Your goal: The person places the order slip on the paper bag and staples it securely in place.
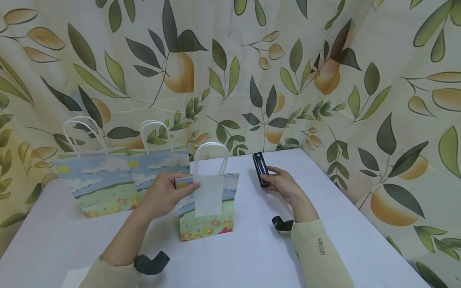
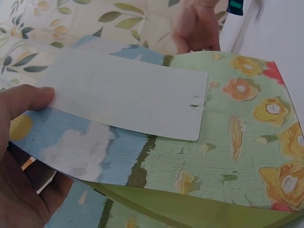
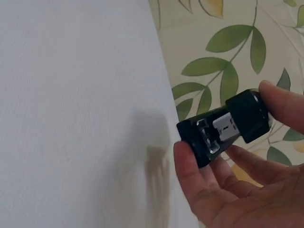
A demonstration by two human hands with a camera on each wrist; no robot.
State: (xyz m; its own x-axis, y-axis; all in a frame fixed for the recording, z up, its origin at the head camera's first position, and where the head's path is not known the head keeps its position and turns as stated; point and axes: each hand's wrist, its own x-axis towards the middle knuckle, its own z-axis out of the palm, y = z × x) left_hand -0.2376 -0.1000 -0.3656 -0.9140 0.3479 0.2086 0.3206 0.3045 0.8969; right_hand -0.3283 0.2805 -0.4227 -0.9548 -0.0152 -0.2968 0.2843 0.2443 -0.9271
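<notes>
My left hand [image 1: 163, 197] grips a small paper gift bag [image 1: 207, 229] by its upper left edge, thumb in front and fingers behind. A blank white card [image 1: 209, 197] lies against the bag's painted front, below white handles [image 1: 211, 145]. Near the card's lower end, a small mark like a staple [image 2: 193, 105] shows in the left wrist view. To the right of the bag, my right hand [image 1: 287, 187] holds a black stapler [image 1: 258, 165] between thumb and fingers. The right wrist view shows the stapler's front end [image 3: 222, 127], with metal parts between its two arms.
Two more gift bags with the same meadow print, one on the left [image 1: 102, 182] and one beside it [image 1: 162, 161], stand behind my left hand. A white sheet edge [image 1: 75, 277] shows at the table's front left. Patterned cloth [image 1: 230, 76] hangs around the white table [image 1: 252, 252].
</notes>
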